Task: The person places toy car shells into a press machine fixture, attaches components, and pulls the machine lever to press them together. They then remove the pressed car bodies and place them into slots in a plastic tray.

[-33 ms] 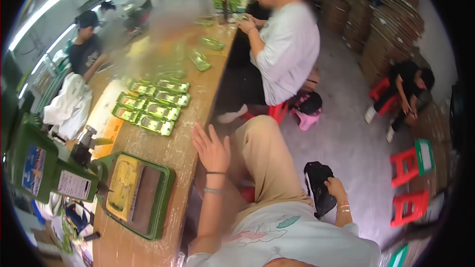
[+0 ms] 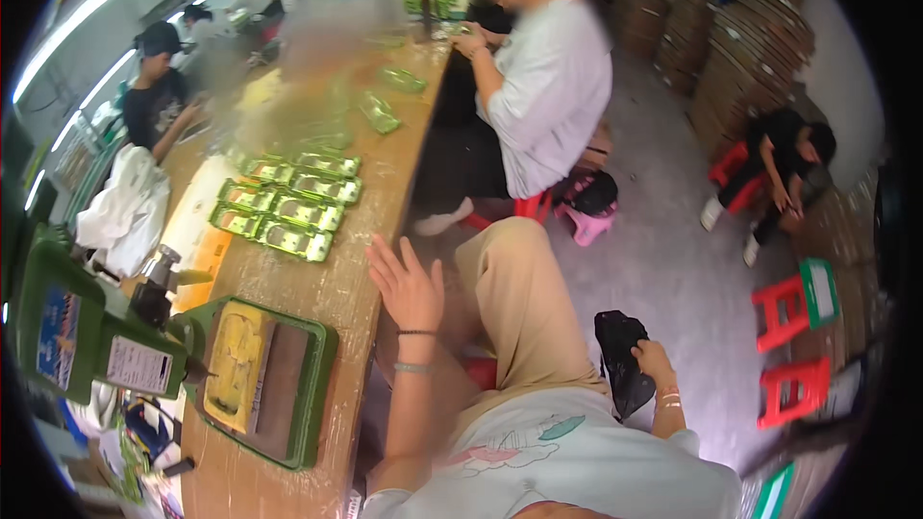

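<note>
My left hand (image 2: 408, 288) is lifted beside the table edge, fingers stretched and holding nothing. Low on my right, my right hand (image 2: 656, 363) has its fingers curled at the edge of a crumpled, shiny black bag (image 2: 623, 365); what the bag contains is hidden. Several green-framed parts with clear, shiny pockets (image 2: 288, 207) lie in rows on the wooden table (image 2: 356, 240), beyond my left hand. Nearer me on the table is a green machine (image 2: 144, 356) with a tray (image 2: 310, 394) carrying a yellow block (image 2: 237, 365).
A person in a white top (image 2: 548, 86) sits at the table's far right, handling a small item. Another person (image 2: 154, 96) works across the table. Red stools (image 2: 793, 392), stacked cardboard (image 2: 750, 67) and a seated person in black (image 2: 784, 168) are at the right.
The whole view has shifted slightly. My hands keep the same poses, the left open and the right at the black bag.
</note>
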